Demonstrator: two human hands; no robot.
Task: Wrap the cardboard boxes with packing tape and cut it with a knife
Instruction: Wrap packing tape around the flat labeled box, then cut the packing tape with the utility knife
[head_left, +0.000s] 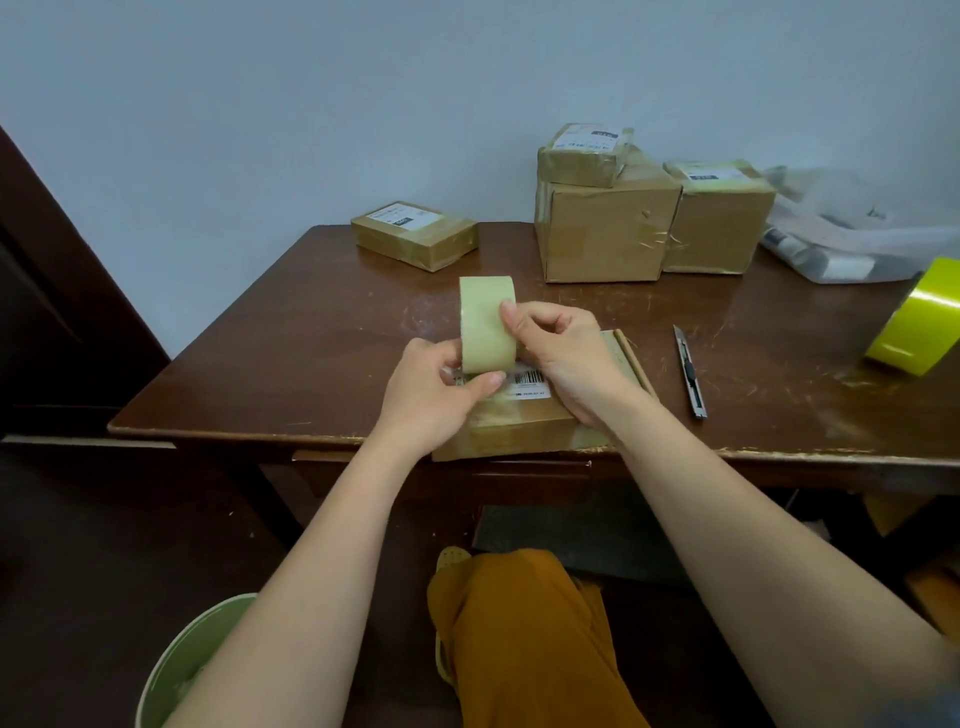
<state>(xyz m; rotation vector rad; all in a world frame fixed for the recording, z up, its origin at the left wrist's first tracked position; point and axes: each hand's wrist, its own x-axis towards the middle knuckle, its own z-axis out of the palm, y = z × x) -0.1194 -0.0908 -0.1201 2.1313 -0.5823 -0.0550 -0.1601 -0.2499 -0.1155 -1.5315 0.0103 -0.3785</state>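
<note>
A flat cardboard box (524, 426) with a barcode label lies at the table's near edge, under both hands. Above it a roll of pale packing tape (485, 322) stands on edge. My left hand (434, 392) grips the roll's lower part, thumb across its bottom rim. My right hand (558, 348) holds the roll from the right, with thumb and forefinger pinching at its outer face. A utility knife (690, 371) lies on the table to the right of the box, apart from both hands.
On the brown table (291, 364), a small taped box (414, 235) sits at the back. Stacked boxes (605, 228) stand back right, beside a clear plastic bin (852, 244). A yellow-green tape roll (917, 325) lies far right. A green bucket (192, 660) stands below left.
</note>
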